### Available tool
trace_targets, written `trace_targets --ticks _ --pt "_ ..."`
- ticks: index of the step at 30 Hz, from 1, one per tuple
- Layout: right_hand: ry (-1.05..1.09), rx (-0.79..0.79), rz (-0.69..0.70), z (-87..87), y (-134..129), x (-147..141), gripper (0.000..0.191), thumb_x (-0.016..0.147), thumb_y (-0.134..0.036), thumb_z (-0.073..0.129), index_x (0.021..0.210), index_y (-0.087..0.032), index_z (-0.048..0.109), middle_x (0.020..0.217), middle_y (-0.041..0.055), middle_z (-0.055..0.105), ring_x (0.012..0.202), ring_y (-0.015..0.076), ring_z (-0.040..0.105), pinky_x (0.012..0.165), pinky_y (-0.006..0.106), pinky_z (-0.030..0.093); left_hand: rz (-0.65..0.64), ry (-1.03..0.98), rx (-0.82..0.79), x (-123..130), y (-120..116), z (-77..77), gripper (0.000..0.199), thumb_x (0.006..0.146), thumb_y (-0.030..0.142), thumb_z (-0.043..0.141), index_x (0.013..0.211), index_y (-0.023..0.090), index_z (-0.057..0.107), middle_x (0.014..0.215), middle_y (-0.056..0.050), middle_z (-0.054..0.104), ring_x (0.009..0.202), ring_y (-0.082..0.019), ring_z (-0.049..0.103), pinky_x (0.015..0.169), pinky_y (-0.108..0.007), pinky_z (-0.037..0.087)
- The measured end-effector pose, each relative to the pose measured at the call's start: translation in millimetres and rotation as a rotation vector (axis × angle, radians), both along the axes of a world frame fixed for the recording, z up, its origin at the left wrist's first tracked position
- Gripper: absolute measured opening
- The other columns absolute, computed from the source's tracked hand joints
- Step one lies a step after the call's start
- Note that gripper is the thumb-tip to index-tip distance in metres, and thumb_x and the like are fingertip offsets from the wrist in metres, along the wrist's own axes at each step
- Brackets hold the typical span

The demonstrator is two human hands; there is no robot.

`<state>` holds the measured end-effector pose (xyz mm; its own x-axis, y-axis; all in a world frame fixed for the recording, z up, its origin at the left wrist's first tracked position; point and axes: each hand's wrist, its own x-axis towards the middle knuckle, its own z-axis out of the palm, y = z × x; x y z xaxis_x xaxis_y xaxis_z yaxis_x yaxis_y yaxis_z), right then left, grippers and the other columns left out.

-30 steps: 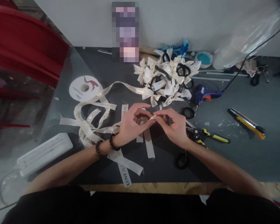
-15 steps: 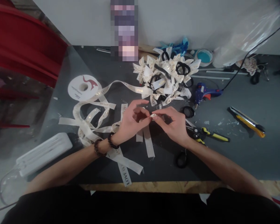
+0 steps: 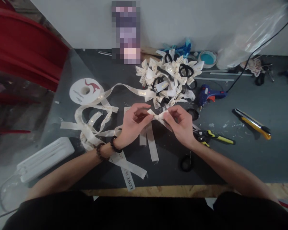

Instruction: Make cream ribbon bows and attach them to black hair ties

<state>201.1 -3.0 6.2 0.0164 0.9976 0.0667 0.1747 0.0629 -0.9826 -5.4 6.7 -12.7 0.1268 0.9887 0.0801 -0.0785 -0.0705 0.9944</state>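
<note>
A small cream ribbon bow [image 3: 156, 117] with a knotted middle is held between my two hands above the table. My left hand [image 3: 136, 123] pinches its left loop between thumb and fingers. My right hand [image 3: 180, 124] grips the right loop the same way, and a tail of ribbon hangs below it. Cut ribbon strips [image 3: 151, 143] lie on the table under the hands. Just beyond them is a pile of finished-looking ribbon bows [image 3: 170, 75] with black hair ties among them. Long printed ribbon [image 3: 86, 127] lies in loops at the left.
A ribbon spool [image 3: 84, 91] lies back left, near a white power strip [image 3: 46, 158]. On the right are a blue glue gun [image 3: 207, 95], yellow-and-black pliers [image 3: 213, 135], a utility knife [image 3: 252, 123] and a black hair tie [image 3: 186, 162]. A tape roll [image 3: 207, 59] stands at the back.
My hands have drawn slightly apart. The ribbon, earlier a small bit mostly hidden at the fingertips, now shows as a spread bow with loops on both sides.
</note>
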Motion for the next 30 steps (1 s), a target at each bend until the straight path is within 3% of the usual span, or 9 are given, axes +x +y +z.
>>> trace_targets --ticks 5,12,18,24,30 --pt "-0.1 0.018 0.114 10.7 -2.8 -0.6 0.036 0.09 -0.045 0.082 0.119 -0.025 0.074 0.085 -0.0005 0.076 0.065 0.0139 0.059 0.058 0.029 0.045 -0.003 -0.05 -0.017 0.2 -0.7 0.4 0.035 0.091 0.035 0.085 0.119 0.024 0.069 0.085 0.0 0.076 0.072 -0.012 0.072 0.064 -0.021 0.06" --pt "-0.091 -0.002 0.125 8.1 -1.5 -3.0 0.016 0.09 -0.039 0.081 0.092 -0.023 0.079 0.078 -0.0009 0.073 0.063 0.0129 0.056 0.058 0.028 0.041 -0.057 -0.053 -0.025 1.0 1.7 1.2 0.043 0.084 0.033 0.091 0.119 0.022 0.068 0.089 -0.002 0.079 0.082 -0.015 0.077 0.071 -0.022 0.063" --pt "-0.018 -0.076 0.141 7.9 -0.6 -1.7 0.024 0.089 -0.044 0.08 0.088 -0.02 0.078 0.073 -0.001 0.068 0.061 0.012 0.048 0.057 0.028 0.036 -0.14 -0.041 0.046 -0.7 2.3 -3.0 0.034 0.087 0.028 0.089 0.115 0.021 0.071 0.095 -0.003 0.079 0.086 -0.013 0.077 0.076 -0.019 0.062" --pt "0.018 -0.129 0.108 6.0 -0.5 -3.2 0.028 0.088 -0.047 0.079 0.087 -0.02 0.076 0.074 -0.0004 0.067 0.064 0.0125 0.049 0.059 0.028 0.04 -0.192 -0.103 0.049 -1.3 3.2 -5.0 0.038 0.086 0.023 0.09 0.118 0.022 0.069 0.098 -0.004 0.081 0.092 -0.015 0.079 0.082 -0.021 0.063" --pt "0.001 -0.135 0.118 6.4 0.7 -2.6 0.026 0.089 -0.047 0.079 0.089 -0.021 0.077 0.077 0.0003 0.07 0.064 0.0127 0.052 0.059 0.028 0.041 -0.122 -0.104 -0.009 -0.8 0.7 0.4 0.028 0.093 0.031 0.084 0.117 0.021 0.074 0.099 -0.006 0.081 0.092 -0.015 0.078 0.079 -0.022 0.064"
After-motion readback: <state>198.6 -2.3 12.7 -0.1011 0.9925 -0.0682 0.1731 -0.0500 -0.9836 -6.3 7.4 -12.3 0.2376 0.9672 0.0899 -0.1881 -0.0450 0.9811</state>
